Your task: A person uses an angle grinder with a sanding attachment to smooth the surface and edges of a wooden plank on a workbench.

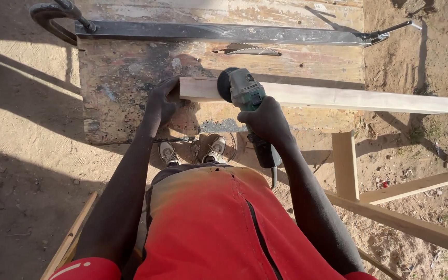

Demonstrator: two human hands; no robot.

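The right hand (265, 120) was clenched around a green angle grinder (245, 93), its disc against the near-left part of a pale wooden plank (338, 97) lying across the worn tabletop (125, 78). The left hand (162, 103) gripped the plank's left end. A steel bar (219, 32) lay clamped along the far side.

Hard, low sunlight, warm in tone. Long dark shadows cover the sandy ground (22, 171) at left and near left. The pale plank (338, 97) and red shirt (208, 228) are brightly lit; the shirt's upper edge looks washed out. Both arms read nearly black. Focus sharp throughout; slight wide-angle stretch at the edges.
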